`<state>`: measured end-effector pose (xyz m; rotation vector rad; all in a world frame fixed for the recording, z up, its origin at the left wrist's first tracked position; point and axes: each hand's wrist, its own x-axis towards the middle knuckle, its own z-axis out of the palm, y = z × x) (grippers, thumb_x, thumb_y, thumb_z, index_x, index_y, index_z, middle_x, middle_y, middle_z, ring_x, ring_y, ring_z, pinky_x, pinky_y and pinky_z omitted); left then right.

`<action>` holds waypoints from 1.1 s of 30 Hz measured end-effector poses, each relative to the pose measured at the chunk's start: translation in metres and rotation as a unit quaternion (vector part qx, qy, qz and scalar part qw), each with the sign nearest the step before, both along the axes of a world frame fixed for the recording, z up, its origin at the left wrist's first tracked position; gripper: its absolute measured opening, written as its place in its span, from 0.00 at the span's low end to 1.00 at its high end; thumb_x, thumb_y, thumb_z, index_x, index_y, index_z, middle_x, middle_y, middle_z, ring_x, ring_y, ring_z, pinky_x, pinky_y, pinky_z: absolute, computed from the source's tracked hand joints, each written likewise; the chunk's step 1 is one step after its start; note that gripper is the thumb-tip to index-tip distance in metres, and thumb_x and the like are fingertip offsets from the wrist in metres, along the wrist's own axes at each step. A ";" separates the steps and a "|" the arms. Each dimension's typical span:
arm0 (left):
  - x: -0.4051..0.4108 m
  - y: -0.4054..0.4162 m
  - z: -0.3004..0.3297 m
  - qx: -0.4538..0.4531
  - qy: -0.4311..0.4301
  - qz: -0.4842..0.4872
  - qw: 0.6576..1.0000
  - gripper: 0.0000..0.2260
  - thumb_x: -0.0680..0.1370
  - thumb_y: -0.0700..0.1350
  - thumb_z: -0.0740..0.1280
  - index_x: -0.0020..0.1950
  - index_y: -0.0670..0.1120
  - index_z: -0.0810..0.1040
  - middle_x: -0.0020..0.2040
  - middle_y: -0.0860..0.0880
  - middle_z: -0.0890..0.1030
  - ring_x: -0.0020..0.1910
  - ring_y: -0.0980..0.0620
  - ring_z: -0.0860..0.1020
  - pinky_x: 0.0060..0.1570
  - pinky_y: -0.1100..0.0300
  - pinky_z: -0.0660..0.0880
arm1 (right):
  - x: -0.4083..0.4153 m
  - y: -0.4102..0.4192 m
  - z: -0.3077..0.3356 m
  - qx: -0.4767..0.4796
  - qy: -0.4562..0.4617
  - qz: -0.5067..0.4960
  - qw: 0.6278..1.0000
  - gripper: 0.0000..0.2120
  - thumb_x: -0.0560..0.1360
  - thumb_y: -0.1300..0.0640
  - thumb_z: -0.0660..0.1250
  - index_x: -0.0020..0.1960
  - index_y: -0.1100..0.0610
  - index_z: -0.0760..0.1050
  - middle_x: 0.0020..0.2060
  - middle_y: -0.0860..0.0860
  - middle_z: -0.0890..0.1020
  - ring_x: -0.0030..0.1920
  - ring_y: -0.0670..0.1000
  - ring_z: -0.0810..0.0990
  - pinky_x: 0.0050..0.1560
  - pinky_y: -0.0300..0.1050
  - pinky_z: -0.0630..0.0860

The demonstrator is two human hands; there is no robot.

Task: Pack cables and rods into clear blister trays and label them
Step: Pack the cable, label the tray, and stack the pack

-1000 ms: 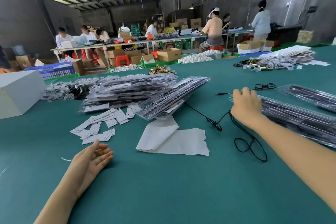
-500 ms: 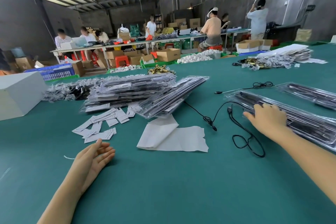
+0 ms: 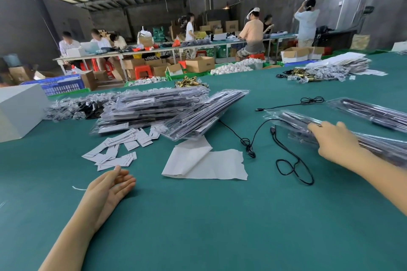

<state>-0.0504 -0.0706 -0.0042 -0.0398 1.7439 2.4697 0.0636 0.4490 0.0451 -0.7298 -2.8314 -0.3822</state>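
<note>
The right hand lies on top of the nearest clear blister tray, at the right of the green table. Its fingers reach across the tray's upper face and the thumb drops toward the tray's near edge. Whether the hand clamps the tray or only presses on it cannot be determined from this view; the fingers appear fairly straight.

The tray's long axis runs from the far left toward the near right, where it passes under the right forearm. The hand sits partway along that axis, with the free end of the tray projecting beyond the fingertips to the left. A second filled tray lies beyond it, roughly parallel and apart.

A loose black cable lies on the table just to the left of the held tray, its plug end near the tray's near edge and its loop closer to the person. A second black cable lies further left.

The left hand rests palm-up on the table with relaxed, extended fingers, and holds nothing. It is well apart from the tray and both cables, but near the scattered white labels. A stack of packed trays lies beyond the labels.

Judgement: the right hand is the nearer hand for moving the tray; the left hand is better placed for labelling.
</note>
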 end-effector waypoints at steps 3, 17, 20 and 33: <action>0.000 0.000 0.000 -0.002 0.001 0.000 1.000 0.13 0.80 0.46 0.64 0.49 0.35 0.77 0.37 0.42 0.83 0.39 0.48 0.84 0.39 0.59 0.82 | 0.005 -0.008 0.022 0.043 0.043 -0.038 0.997 0.14 0.71 0.61 0.64 0.54 0.50 0.67 0.37 0.49 0.68 0.42 0.54 0.67 0.36 0.45 0.65; 0.001 0.001 0.001 -0.004 -0.011 0.005 1.000 0.12 0.80 0.45 0.64 0.48 0.35 0.77 0.40 0.41 0.80 0.40 0.47 0.83 0.37 0.61 0.81 | 0.015 -0.083 0.118 0.083 0.239 0.147 0.956 0.14 0.63 0.68 0.71 0.39 0.50 0.78 0.31 0.47 0.70 0.35 0.52 0.67 0.40 0.45 0.61; 0.001 0.001 0.000 -0.001 -0.014 0.005 1.000 0.12 0.80 0.45 0.64 0.49 0.35 0.77 0.41 0.40 0.80 0.41 0.46 0.83 0.37 0.61 0.81 | 0.004 -0.104 0.128 0.063 0.310 0.177 0.932 0.15 0.61 0.72 0.68 0.41 0.55 0.80 0.33 0.52 0.76 0.35 0.53 0.66 0.38 0.46 0.60; 0.022 0.026 0.004 -0.244 0.145 0.043 0.958 0.05 0.79 0.39 0.66 0.44 0.46 0.80 0.40 0.47 0.82 0.42 0.49 0.80 0.43 0.57 0.79 | -0.030 -0.141 0.127 -0.131 0.233 0.203 0.942 0.18 0.64 0.68 0.62 0.42 0.44 0.74 0.36 0.44 0.76 0.37 0.52 0.72 0.31 0.37 0.58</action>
